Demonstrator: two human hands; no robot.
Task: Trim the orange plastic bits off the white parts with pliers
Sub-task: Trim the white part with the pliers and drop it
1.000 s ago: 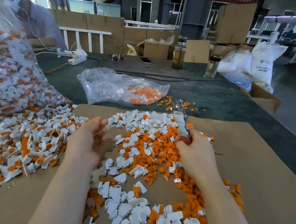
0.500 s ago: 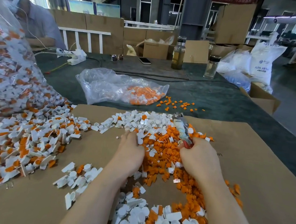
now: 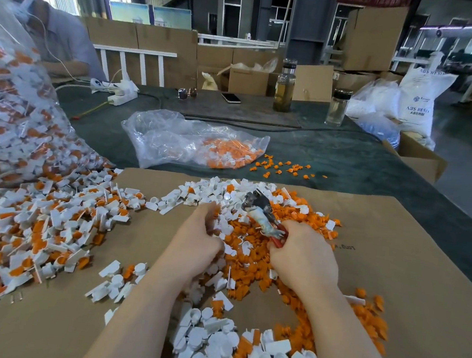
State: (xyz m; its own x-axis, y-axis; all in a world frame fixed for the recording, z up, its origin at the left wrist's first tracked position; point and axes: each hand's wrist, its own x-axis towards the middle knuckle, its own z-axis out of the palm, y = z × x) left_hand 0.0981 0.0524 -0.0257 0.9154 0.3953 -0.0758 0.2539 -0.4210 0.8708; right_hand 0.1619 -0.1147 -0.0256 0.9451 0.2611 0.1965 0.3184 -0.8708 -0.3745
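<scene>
We hold the pliers (image 3: 263, 215) in our right hand (image 3: 303, 259), grip curled round the red handles, tip resting over the orange bits (image 3: 245, 263). Our left hand (image 3: 197, 240) curls into white parts (image 3: 221, 197) on the cardboard (image 3: 392, 282) covering the desk (image 3: 347, 161); what it holds we cannot tell.

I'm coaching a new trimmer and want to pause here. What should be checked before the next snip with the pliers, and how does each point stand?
1. Pliers in hand: ok, the right hand grips the red handles.
2. Part held for cutting: cannot tell; the left hand curls into the pile, whatever it holds is hidden.
3. Jaws on an orange bit: not ok, they point away over the white parts.
4. Left fingers away from the jaws: ok, apart.
5. Untrimmed stock within reach: ok, heap to the left.
6. Work over the cardboard: ok.
</scene>
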